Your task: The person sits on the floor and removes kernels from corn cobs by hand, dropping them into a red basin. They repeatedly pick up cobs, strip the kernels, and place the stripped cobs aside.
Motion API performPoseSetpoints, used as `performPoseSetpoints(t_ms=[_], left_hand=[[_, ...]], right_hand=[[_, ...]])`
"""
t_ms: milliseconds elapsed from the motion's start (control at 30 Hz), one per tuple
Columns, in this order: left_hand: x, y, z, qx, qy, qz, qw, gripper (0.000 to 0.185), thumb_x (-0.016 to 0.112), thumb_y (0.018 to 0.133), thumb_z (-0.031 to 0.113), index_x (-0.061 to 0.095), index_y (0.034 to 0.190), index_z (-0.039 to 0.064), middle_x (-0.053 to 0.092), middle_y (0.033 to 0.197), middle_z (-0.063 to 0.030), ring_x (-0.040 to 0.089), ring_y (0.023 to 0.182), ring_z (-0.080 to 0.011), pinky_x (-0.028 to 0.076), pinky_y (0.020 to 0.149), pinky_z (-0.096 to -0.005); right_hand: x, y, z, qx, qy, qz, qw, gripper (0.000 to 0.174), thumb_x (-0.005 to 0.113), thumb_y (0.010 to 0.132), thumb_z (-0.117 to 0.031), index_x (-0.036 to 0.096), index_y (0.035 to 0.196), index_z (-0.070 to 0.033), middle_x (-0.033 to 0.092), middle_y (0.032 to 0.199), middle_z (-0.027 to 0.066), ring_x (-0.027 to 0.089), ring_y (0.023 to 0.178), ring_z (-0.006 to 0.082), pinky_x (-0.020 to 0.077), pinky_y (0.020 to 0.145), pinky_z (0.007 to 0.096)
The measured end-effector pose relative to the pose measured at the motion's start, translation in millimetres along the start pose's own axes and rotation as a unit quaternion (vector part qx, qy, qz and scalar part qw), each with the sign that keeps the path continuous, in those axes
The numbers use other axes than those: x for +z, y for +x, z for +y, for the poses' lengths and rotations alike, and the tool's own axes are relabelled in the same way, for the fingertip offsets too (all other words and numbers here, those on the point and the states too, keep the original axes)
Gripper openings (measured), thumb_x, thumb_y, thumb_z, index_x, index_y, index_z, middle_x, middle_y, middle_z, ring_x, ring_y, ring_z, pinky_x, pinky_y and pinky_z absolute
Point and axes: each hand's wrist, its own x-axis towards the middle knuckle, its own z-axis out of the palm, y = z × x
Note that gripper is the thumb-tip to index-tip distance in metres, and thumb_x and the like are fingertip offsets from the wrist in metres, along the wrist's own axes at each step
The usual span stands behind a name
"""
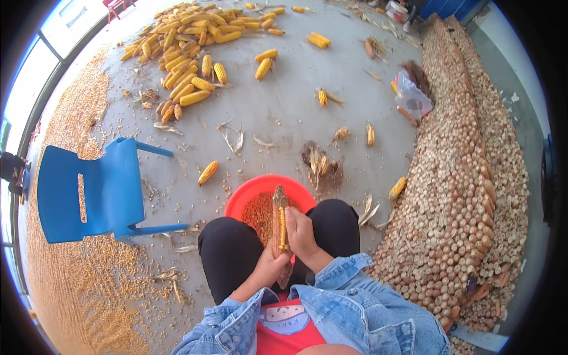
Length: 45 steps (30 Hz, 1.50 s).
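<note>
A mostly stripped corn cob (278, 208) stands out lengthwise over the red basin (248, 185). A narrow strip of yellow kernels remains along its right side. My left hand (270, 262) is wrapped around its lower part. My right hand (300, 230) grips it from the right, thumb against the kernels. Below the left hand a reddish cob end (284, 278) sticks out; whether it belongs to the same cob I cannot tell. Loose orange kernels (255, 213) lie in the basin, which sits beyond and between my knees.
At left stands a blue plastic chair (106, 191), beside a wide spread of kernels (84, 284). Unshelled ears (191, 44) are heaped at the far left. Stacked bare cobs (448, 177) line the right side. Single ears, husks (319, 162) and a plastic bag (412, 95) lie on the floor.
</note>
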Motion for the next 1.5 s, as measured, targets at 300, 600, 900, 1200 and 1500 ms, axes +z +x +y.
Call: performPoseSetpoints(t_ms=[300,600,900,1200,1500], left_hand=[[-5.0,-13.3,7.1,-0.071,-0.073,0.027,0.994,0.041,0.056,0.085,0.008,0.043,0.124,0.004,0.055,0.072,-0.0037,0.053,0.052,-0.0114,0.043,0.045,-0.0248],[-1.7,-19.3,-19.9,0.069,0.147,0.075,0.984,0.035,0.057,0.091,0.009,0.039,0.12,0.002,0.059,0.076,-0.0079,0.06,0.058,-0.0136,0.046,0.05,-0.0235],[2.0,-19.5,-24.5,0.098,0.327,0.1,0.934,0.046,0.064,0.087,0.016,0.038,0.119,-0.004,0.064,0.095,-0.0279,0.064,0.092,-0.0433,0.051,0.074,-0.0432],[-9.1,-21.0,-18.8,0.026,0.14,0.01,0.99,0.048,0.063,0.084,0.013,0.038,0.123,-0.001,0.061,0.076,-0.0121,0.061,0.063,-0.021,0.048,0.055,-0.0341],[-5.7,-19.7,-4.3,0.002,-0.072,-0.01,0.997,0.048,0.058,0.084,0.004,0.037,0.127,0.001,0.053,0.078,-0.0059,0.051,0.05,-0.0121,0.044,0.047,-0.0265]], right_hand=[[9.0,-1.0,12.7,-0.073,-0.005,0.036,0.997,0.026,0.046,0.099,-0.02,0.059,0.092,0.002,0.055,0.078,0.0259,0.056,0.073,0.0446,0.0468,0.064,0.0387],[8.2,-9.6,4.2,0.008,0.218,-0.009,0.976,0.044,0.052,0.098,-0.041,0.057,0.103,0.003,0.063,0.085,0.0145,0.062,0.08,0.0236,0.0474,0.074,0.0336],[-1.8,-11.9,-9.4,-0.024,0.096,0.009,0.995,0.031,0.046,0.103,-0.024,0.057,0.112,0.004,0.062,0.098,0.0096,0.057,0.088,0.0153,0.0458,0.078,0.0264],[-6.0,-5.3,-12.7,-0.001,0.108,0.003,0.994,0.032,0.045,0.103,-0.023,0.06,0.11,0.005,0.065,0.094,0.0076,0.059,0.084,0.0137,0.0474,0.076,0.0267],[-7.7,-6.2,-11.7,0.092,0.207,-0.082,0.971,0.042,0.037,0.105,-0.029,0.061,0.111,0.004,0.065,0.101,0.0083,0.059,0.089,0.0123,0.0467,0.081,0.0247]])
